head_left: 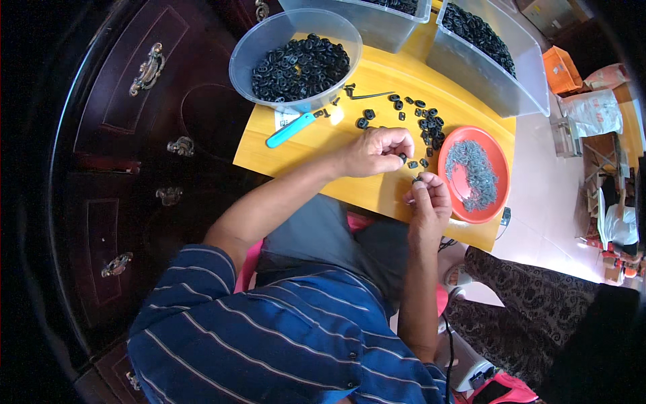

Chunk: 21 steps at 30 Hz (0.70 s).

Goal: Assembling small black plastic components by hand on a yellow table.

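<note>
Pinching a small black ring point(402, 157) over the yellow bench point(336, 168), the left hand point(377, 151) worked just beside the right hand point(427, 195), which gripped another black piece point(418, 180) near the orange plate point(494, 161).

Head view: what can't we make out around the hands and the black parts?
- Left hand: the fingers curl over a small black part, so its shape is hidden.
- Right hand: the piece at its fingertips is too small to identify.
- Orange plate: the grey bits on it are too fine to tell apart.
- Two clear bins: cut off by the top edge.
- Round tub: its depth is hidden by the black rings.
</note>
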### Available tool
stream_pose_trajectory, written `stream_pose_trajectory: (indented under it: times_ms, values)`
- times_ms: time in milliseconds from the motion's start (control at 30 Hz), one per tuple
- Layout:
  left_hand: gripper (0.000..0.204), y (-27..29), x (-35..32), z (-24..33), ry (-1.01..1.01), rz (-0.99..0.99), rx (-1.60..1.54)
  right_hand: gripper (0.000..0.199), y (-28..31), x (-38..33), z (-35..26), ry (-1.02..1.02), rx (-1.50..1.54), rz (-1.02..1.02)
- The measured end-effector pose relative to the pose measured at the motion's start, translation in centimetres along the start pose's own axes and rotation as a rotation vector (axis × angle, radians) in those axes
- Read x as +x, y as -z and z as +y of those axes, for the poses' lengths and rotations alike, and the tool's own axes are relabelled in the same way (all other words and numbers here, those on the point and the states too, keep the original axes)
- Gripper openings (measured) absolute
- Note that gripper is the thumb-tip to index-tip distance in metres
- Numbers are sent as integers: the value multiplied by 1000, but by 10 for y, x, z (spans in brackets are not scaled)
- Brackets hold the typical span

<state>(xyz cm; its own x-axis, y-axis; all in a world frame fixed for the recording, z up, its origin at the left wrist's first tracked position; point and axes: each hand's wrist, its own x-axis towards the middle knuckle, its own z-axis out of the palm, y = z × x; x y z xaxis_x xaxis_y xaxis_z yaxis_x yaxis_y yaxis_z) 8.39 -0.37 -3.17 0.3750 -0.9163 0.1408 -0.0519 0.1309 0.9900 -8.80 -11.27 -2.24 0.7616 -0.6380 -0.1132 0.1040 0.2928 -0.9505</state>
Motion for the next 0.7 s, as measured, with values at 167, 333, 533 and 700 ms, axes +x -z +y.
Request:
stream_pose_trajectory:
  times_ms: [167,333,533,700]
  values:
    - [15,-2,2,2,-49,13,-113,15,5,0,1,22,10,-6]
    - [15,-3,3,-3,-60,39,-137,14,4,-1,2,52,2,-11]
    - [17,-5,3,3,58,37,-175,14,1,-4,-1,43,16,10]
    - [16,-6,4,-5,-9,36,71,14,-2,-3,-2,41,32,8]
